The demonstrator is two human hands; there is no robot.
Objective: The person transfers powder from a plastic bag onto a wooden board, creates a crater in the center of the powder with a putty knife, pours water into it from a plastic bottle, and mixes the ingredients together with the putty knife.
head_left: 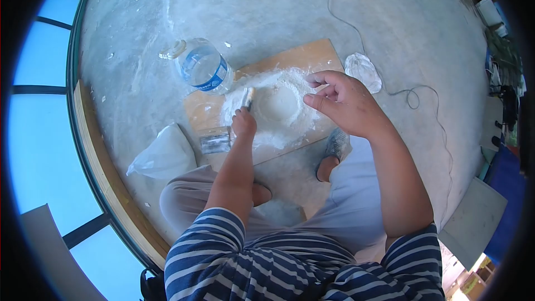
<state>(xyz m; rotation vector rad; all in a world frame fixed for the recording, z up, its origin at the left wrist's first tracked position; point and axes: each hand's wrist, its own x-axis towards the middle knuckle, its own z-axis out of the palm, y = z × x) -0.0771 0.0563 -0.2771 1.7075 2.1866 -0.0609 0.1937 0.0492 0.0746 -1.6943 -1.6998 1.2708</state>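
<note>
On a wooden board (309,56) lies a wide heap of white powder (301,120) with a round hollow in its middle. My left hand (244,123) grips the handle of a small tool (248,99), whose pale, powder-covered end rests over the left part of the powder. Above the right edge of the powder is my right hand (345,100), its thumb and fingers apart with nothing between them. A flat metal blade (215,141) lies on the board's left side, below my left hand. A large clear bottle with a blue label (205,68) stands at the board's upper left.
A white plastic bag (165,155) sits on the floor (267,5) left of the board. A crumpled white bag (363,71) lies to its right, near a thin cable (437,112). Windows (47,139) line the left side. My feet are just below the board.
</note>
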